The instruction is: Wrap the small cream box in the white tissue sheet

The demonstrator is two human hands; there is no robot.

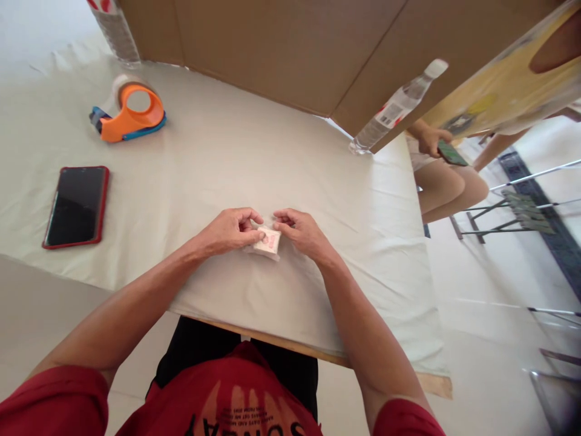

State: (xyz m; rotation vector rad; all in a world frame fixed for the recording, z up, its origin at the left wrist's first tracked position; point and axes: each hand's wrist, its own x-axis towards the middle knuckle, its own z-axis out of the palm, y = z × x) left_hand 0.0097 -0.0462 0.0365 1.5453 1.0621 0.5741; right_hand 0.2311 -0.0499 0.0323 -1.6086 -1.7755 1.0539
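A small white packet with red print (270, 241), wrapped in what looks like clear film, is on the cloth-covered table (236, 151) near its front edge. My left hand (232, 231) is closed on the packet's left side, thumb pressed on its printed top and fingers bent around the far edge. Close by the packet's upper right corner is my right hand (302, 231), its fingers curved and a small gap between thumb and forefinger. Its thumb tip is at the corner; whether it touches cannot be made out.
An orange and blue tape dispenser (129, 115) and a red-cased phone (76, 206) lie at the left. Cardboard (272, 54) stands along the back, with water bottles (397, 109) (117, 30) beside it. Beyond the right edge, a seated person's hand (431, 140) holds a phone.
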